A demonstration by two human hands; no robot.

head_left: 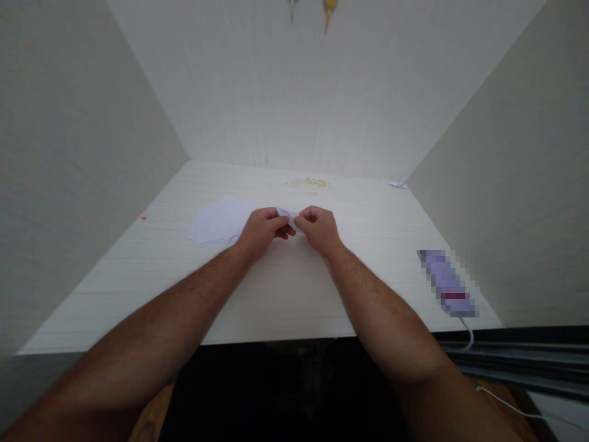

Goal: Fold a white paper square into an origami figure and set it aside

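A small folded piece of white paper [291, 215] is held between my two hands, above the middle of the white table. My left hand [267, 227] pinches its left end between thumb and fingers. At the other end, my right hand [317, 226] grips the paper with thumb and forefinger, its other fingers curled in. Part of the paper is hidden behind the fingers. Several loose white sheets [218, 220] lie spread on the table just left of my left hand.
Walls enclose the table [285, 307] at the back and both sides. A blurred-out flat purple device [446, 282] with a white cable [470, 336] lies at the right. A crumpled white scrap [398, 184] sits in the back right corner. Brownish crumbs or stains [313, 182] mark the back.
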